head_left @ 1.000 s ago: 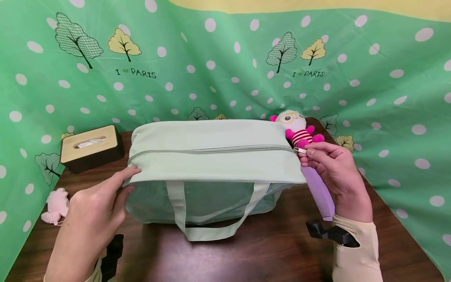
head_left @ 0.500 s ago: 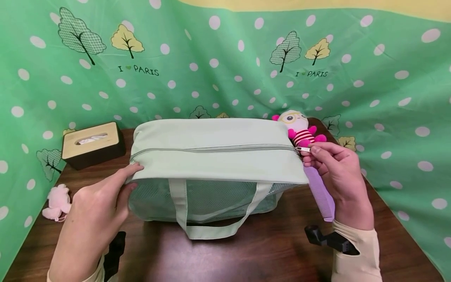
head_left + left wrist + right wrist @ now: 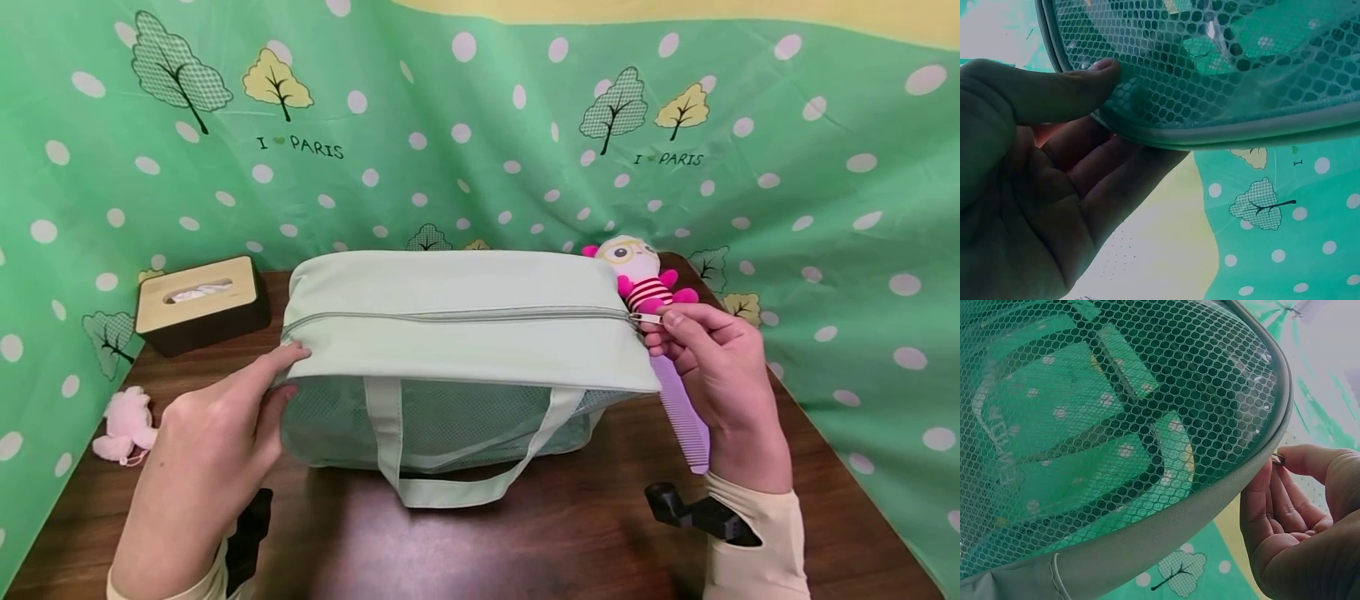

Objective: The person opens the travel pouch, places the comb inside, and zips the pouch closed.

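Note:
A pale green bag (image 3: pixel 465 354) with mesh sides stands on the table, its zipper running lengthwise across the top and its front handle (image 3: pixel 450 493) hanging down. The left hand (image 3: pixel 213 454) grips the bag's left end; in the left wrist view that hand (image 3: pixel 1041 156) has its thumb on the mesh (image 3: pixel 1166 81) and its fingers behind the edge. At the bag's right end the right hand (image 3: pixel 731 375) pinches the metal zipper pull (image 3: pixel 647 317) between thumb and finger. The right wrist view shows this hand (image 3: pixel 1310 519) holding the pull (image 3: pixel 1278 459) beside the rim.
A black tissue box with a wooden lid (image 3: pixel 232 287) is at the back left, and a pink plush toy (image 3: pixel 126 423) lies at the left edge. A plush doll in a striped top (image 3: pixel 647 292) and a purple comb (image 3: pixel 684 417) lie on the right, partly hidden.
The head view has shifted slightly, so the scene sits a little further right. Both hands keep their holds on the bag and the zipper pull.

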Available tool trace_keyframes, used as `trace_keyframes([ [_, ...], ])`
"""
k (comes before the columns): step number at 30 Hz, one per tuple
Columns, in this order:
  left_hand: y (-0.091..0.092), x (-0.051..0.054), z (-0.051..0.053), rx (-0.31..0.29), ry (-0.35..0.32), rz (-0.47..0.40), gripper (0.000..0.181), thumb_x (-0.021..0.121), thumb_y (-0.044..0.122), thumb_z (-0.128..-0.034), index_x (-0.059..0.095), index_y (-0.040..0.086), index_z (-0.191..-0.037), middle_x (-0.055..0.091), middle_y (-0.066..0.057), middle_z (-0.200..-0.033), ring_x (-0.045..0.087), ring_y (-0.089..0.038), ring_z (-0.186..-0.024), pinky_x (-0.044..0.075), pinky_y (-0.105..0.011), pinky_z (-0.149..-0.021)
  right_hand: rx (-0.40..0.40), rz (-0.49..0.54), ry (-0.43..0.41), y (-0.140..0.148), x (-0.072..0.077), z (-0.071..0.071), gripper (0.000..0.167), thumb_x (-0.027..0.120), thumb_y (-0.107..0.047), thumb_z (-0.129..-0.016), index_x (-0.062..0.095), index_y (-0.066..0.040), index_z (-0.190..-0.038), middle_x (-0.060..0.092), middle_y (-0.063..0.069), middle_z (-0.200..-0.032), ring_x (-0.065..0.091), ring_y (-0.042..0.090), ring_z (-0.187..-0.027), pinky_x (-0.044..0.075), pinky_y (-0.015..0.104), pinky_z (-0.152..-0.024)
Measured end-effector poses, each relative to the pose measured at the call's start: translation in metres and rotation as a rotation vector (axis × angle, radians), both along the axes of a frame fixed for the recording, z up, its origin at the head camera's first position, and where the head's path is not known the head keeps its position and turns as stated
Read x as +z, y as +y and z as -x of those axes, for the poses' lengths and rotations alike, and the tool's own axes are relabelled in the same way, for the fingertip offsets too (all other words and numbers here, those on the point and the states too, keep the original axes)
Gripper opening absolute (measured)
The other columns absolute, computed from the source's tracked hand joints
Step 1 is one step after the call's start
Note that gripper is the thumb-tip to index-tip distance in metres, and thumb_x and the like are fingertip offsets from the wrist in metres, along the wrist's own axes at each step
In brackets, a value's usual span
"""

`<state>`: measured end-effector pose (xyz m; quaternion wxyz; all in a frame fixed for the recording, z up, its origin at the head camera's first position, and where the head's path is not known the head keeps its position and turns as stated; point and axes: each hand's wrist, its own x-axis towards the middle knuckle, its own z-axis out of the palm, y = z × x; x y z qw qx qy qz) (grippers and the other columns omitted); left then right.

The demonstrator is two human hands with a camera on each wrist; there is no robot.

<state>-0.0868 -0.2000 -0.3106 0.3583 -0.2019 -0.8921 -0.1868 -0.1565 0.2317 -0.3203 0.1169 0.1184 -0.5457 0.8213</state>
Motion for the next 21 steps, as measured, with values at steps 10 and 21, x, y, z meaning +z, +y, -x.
trace_keyframes([
  [10,0.003,-0.002,0.0,0.003,-0.008,-0.054,0.049,0.078,-0.018,-0.0746,0.072,0.005,-0.117,0.077,-0.013,-0.097,0.067,-0.025,-0.059,0.056,-0.051,-0.061,-0.005,-0.064,-0.044,0.003,0.001,-0.002,0.027,0.053,0.012,-0.099,0.078,0.004,-0.1,0.076,0.012,-0.09,0.075,0.019,-0.07,0.061,0.027,-0.069],
  [21,0.005,-0.002,0.0,-0.01,0.013,-0.069,0.046,0.078,-0.018,-0.0747,0.072,0.006,-0.114,0.077,-0.011,-0.098,0.068,-0.028,-0.06,0.056,-0.052,-0.059,0.076,-0.113,-0.05,0.007,0.016,0.001,0.031,0.048,0.017,-0.099,0.077,0.006,-0.099,0.078,0.017,-0.088,0.076,0.021,-0.071,0.062,0.029,-0.067],
])
